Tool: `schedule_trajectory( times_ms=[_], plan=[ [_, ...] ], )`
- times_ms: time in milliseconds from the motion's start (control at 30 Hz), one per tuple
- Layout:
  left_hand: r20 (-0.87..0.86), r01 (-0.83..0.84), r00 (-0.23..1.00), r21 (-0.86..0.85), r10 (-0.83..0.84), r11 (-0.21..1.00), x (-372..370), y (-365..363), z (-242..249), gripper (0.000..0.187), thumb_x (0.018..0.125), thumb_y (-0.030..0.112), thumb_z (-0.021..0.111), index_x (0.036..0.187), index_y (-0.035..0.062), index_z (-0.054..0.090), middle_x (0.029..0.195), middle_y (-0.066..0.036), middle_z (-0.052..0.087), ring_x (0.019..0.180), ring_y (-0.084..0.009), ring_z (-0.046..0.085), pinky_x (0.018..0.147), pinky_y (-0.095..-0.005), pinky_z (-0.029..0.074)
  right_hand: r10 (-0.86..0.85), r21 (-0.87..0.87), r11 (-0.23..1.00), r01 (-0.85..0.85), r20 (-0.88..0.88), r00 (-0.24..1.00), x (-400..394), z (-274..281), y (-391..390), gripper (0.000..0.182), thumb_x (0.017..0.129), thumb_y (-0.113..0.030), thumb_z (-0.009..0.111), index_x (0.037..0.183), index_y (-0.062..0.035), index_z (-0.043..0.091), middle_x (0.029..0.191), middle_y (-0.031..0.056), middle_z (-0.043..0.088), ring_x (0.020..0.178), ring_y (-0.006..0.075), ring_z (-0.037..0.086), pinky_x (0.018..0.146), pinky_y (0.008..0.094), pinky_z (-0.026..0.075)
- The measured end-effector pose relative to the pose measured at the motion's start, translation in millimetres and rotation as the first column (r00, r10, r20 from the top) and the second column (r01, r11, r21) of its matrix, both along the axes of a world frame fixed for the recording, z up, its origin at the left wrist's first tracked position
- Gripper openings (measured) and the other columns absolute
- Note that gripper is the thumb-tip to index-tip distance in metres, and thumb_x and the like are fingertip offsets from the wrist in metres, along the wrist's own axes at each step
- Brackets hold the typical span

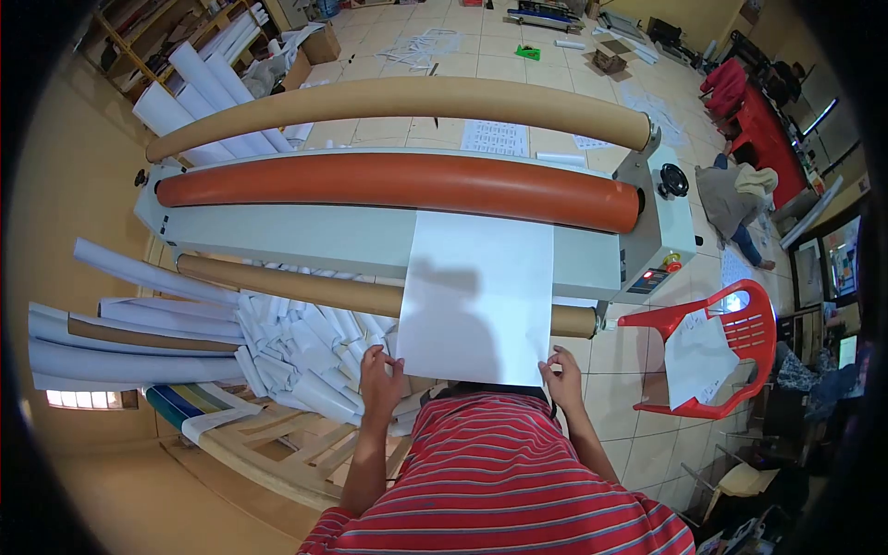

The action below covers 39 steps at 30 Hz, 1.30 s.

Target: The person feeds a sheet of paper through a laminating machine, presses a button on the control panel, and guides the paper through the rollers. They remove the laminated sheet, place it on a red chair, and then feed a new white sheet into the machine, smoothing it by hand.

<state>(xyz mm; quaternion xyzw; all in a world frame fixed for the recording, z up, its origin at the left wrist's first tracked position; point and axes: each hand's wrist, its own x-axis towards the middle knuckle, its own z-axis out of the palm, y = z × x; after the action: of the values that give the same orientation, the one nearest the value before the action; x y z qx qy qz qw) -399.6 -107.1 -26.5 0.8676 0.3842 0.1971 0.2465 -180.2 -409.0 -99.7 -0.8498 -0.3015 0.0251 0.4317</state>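
A white sheet (476,296) hangs from under the red-orange roller (398,190) of a wide grey machine (305,231) and reaches down to my waist. At its near left corner, my left hand (380,381) pinches the edge between thumb and fingers. The near right corner is pinched by my right hand (561,377). The sheet looks flat, with a shadow across it. It passes over a lower brown tube (296,285), and another brown tube (398,100) spans the machine's far side.
A red plastic chair (754,342) with papers stands at the right. Rolled paper scraps (301,356) and long rolls (148,361) lie left, near a wooden bench (277,481). A person (735,199) is low on the floor beyond the machine's right end.
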Motion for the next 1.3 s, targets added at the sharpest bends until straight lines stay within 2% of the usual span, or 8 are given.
schedule_trajectory(
  times_ms=[200, 267, 400, 533, 867, 1000, 1067, 1300],
  plan=[
    [0.145, 0.111, 0.986, -0.213, -0.08, 0.971, 14, 33, 65, 0.021, 0.084, 0.007, 0.065, 0.067, 0.0018, 0.053, 0.071, -0.009, 0.058, 0.069, -0.0246, 0.058, 0.064, -0.0367, 0.046, -0.011, 0.236, 0.939, 0.25, -0.705, 0.709, 11, 125, 18, 0.009, 0.09, -0.011, 0.065, 0.094, -0.0031, 0.063, 0.077, -0.0017, 0.058, 0.068, 0.0038, 0.045, 0.06, 0.0202, 0.037],
    [0.143, 0.09, 0.99, -0.647, 0.005, 0.757, 21, 54, 81, 0.017, 0.086, 0.006, 0.064, 0.073, 0.0054, 0.052, 0.069, -0.003, 0.056, 0.064, -0.0139, 0.055, 0.057, -0.0301, 0.044, 0.021, 0.243, 0.95, 0.194, -0.673, 0.739, 30, 159, 24, 0.012, 0.091, -0.013, 0.063, 0.098, -0.0033, 0.065, 0.078, -0.002, 0.058, 0.07, 0.0041, 0.045, 0.063, 0.0209, 0.037],
    [0.576, 0.361, 0.804, -0.669, 0.147, 0.65, 79, 78, 148, 0.01, 0.089, 0.008, 0.062, 0.093, 0.0091, 0.053, 0.076, 0.0, 0.059, 0.068, -0.0071, 0.054, 0.057, -0.0242, 0.044, 0.079, 0.282, 0.953, 0.109, -0.582, 0.809, 84, 216, 45, 0.022, 0.093, -0.02, 0.058, 0.103, -0.0023, 0.066, 0.084, -0.0004, 0.061, 0.077, 0.0067, 0.05, 0.072, 0.0229, 0.04],
    [0.634, 0.438, 0.766, -0.635, 0.105, 0.637, 151, 121, 199, 0.02, 0.091, 0.015, 0.063, 0.109, 0.0083, 0.057, 0.088, 0.0, 0.06, 0.078, -0.0073, 0.057, 0.065, -0.0208, 0.044, 0.393, 0.635, 0.772, 0.023, -0.507, 0.767, 152, 265, 81, 0.028, 0.093, -0.023, 0.053, 0.104, 0.0001, 0.064, 0.093, 0.0044, 0.064, 0.086, 0.0117, 0.058, 0.08, 0.0263, 0.045],
    [0.76, 0.644, 0.612, -0.639, 0.219, 0.421, 363, 212, 199, 0.043, 0.093, 0.022, 0.061, 0.129, 0.0036, 0.047, 0.121, -0.009, 0.059, 0.111, -0.0174, 0.06, 0.083, -0.0269, 0.049, 0.253, 0.49, 0.872, 0.004, -0.457, 0.853, 334, 266, 200, 0.021, 0.094, -0.02, 0.059, 0.102, -0.0004, 0.062, 0.092, 0.007, 0.069, 0.078, 0.0112, 0.063, 0.072, 0.0251, 0.052],
    [0.706, 0.488, 0.667, -0.171, -0.239, 0.856, 390, 188, 166, 0.055, 0.093, 0.029, 0.056, 0.142, 0.0103, 0.039, 0.143, -0.024, 0.041, 0.138, -0.0349, 0.034, 0.11, -0.0483, 0.029, 0.202, 0.432, 0.896, 0.101, -0.599, 0.775, 372, 257, 225, 0.021, 0.095, -0.022, 0.06, 0.096, -0.0008, 0.061, 0.088, 0.0069, 0.068, 0.073, 0.0119, 0.063, 0.064, 0.0246, 0.054],
    [0.059, 0.575, 0.765, 0.384, -0.641, 0.722, 387, 182, 161, 0.053, 0.095, 0.036, 0.051, 0.141, 0.0128, 0.043, 0.145, -0.02, 0.041, 0.138, -0.0376, 0.033, 0.111, -0.0529, 0.026, 0.176, 0.415, 0.9, 0.132, -0.624, 0.762, 385, 252, 237, 0.022, 0.095, -0.022, 0.06, 0.095, -0.0002, 0.061, 0.085, 0.0077, 0.067, 0.07, 0.0125, 0.063, 0.06, 0.0245, 0.053],
    [-0.164, 0.488, 0.863, 0.514, -0.478, 0.705, 425, 190, 160, 0.055, 0.096, 0.049, 0.04, 0.137, 0.0132, 0.049, 0.14, -0.018, 0.046, 0.133, -0.0353, 0.038, 0.11, -0.0552, 0.023, -0.012, 0.131, 0.987, 0.097, -0.534, 0.845, 419, 254, 255, 0.027, 0.088, -0.018, 0.061, 0.07, 0.0015, 0.061, 0.066, 0.0123, 0.063, 0.049, 0.0168, 0.057, 0.046, 0.0304, 0.047]
  ],
)
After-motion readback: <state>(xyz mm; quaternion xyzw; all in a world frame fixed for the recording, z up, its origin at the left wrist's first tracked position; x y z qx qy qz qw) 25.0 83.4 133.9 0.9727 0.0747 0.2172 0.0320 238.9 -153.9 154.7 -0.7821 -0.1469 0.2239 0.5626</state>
